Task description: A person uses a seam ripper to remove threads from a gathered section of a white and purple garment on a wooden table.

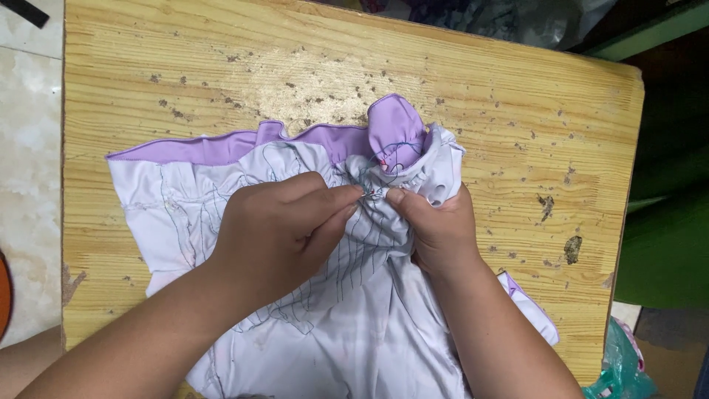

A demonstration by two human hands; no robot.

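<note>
A white garment with purple trim (pixel 185 199) lies spread on a wooden table (pixel 221 66), its inside showing rows of dark stitching. My left hand (pixel 277 229) pinches the gathered fabric near the middle, fingertips meeting at a small knot of thread. My right hand (pixel 436 229) grips a bunched fold of the same cloth just to the right, thumb pressed toward the left fingertips. A purple flap (pixel 395 125) stands up behind the hands.
The table's worn top shows dark chips and scratches. Pale tiled floor (pixel 29 148) lies to the left. A green plastic bag (pixel 620 366) sits at the lower right, and dark green surfaces fill the right edge.
</note>
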